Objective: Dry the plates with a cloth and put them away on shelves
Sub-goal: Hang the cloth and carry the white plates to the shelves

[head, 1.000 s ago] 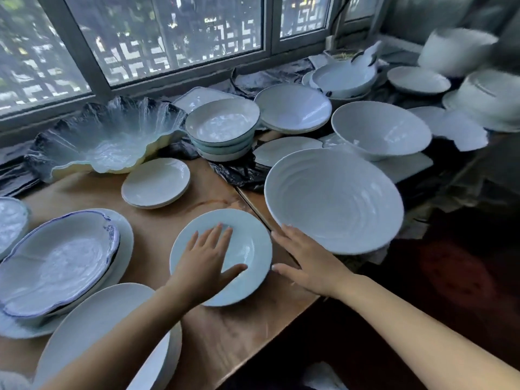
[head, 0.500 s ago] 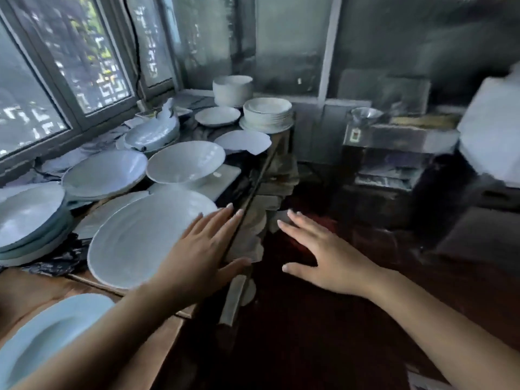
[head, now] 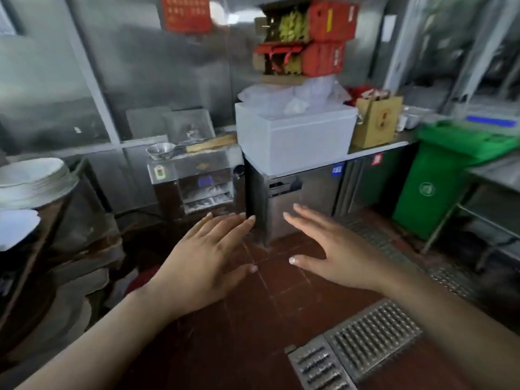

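**Both hands empty over the kitchen floor, plates at the far left**

The steel counter (head: 365, 153) runs across the middle of the view and serves as the landmark. Below and in front of it spreads the red tiled floor (head: 253, 333), with a metal drain grate (head: 365, 342) set into it toward the lower right. To the right of the counter stands a green bin (head: 433, 187). On the counter's left end sits a white foam box (head: 295, 136), with red cartons (head: 309, 38) stacked above it and a brown cardboard box (head: 377, 122) just beside it. Left of the counter is a small steel machine (head: 194, 178) with a metal bowl (head: 160, 150) on top. Well to the left of the counter, at the frame's edge, a stack of white plates (head: 31, 175) rests on a dark stand. In front of the counter, the left hand (head: 202, 266) and right hand (head: 337, 254) hover palm down over the floor, fingers straight and spread, holding nothing, near each other but apart.
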Available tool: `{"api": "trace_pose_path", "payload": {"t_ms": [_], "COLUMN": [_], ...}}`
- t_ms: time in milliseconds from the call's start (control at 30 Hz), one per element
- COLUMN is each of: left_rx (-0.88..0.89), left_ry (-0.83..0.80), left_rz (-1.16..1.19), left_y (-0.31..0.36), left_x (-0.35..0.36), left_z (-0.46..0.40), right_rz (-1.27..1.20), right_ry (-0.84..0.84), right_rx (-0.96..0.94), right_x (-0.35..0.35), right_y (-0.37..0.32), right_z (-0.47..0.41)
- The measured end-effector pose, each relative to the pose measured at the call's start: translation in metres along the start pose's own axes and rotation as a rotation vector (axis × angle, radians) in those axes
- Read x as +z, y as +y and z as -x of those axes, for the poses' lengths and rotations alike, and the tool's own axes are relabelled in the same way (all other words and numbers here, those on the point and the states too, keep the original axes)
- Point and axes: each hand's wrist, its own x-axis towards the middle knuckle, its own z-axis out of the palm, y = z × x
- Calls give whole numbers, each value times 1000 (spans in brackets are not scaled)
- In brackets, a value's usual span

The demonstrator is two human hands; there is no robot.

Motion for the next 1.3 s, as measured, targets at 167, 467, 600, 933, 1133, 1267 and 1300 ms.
{"api": "trace_pose_path", "payload": {"t_ms": [167, 467, 600, 933, 1133, 1267, 1300], "left_rx": [200, 528, 668, 1040, 1187, 1187, 1180], "left_ry": [13, 6, -69, -84, -81, -85, -76], "left_rz": [56, 145, 200, 370, 377, 384, 394], "left_y": [21, 47, 83, 268, 413, 513, 535], "left_x": [18, 74, 94, 166, 203, 223, 228], "left_z": [-108, -336, -417, -543, -596, -639, -648], "right_rz": [59, 155, 182, 189, 177, 210, 214], "right_ry": [84, 260, 322, 438, 491, 556, 564], "right_rx": [152, 543, 705, 1022, 1146, 1221, 1237], "right_x": [-42, -120, -143, -173, -208, -241, -248], "right_y": [68, 192, 229, 327, 412, 475, 490], "right_z": [12, 12, 35, 155, 259, 338, 357]}}
